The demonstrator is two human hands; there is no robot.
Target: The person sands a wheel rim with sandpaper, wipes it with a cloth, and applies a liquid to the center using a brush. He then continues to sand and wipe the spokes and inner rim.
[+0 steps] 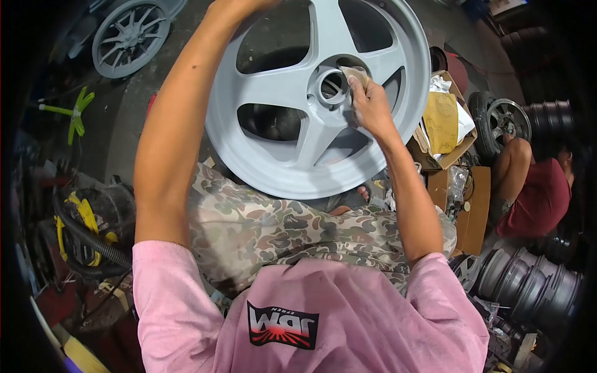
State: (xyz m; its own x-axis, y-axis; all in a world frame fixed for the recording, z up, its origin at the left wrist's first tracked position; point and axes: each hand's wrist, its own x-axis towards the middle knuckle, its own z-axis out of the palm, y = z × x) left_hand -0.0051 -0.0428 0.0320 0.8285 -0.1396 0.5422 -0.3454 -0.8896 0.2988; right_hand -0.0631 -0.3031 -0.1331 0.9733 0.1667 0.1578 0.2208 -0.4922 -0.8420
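A large grey wheel rim (273, 90) with wide spokes leans tilted in front of my legs. My right hand (371, 105) is at its hub, fingers pressed on a small tan sheet (354, 74) that looks like sandpaper, beside the round centre hole. My left arm reaches up to the rim's upper left edge. Only a bit of my left hand (252, 3) shows at the top of the view, and its fingers are out of frame.
Another spoked wheel (132, 37) lies at the upper left, near a green stand (76, 114). On the right are a cardboard box (463, 146) with papers, stacked rims (528, 283) and a crouching person (538, 193) beside a tyre. A black hose (93, 239) is at the left.
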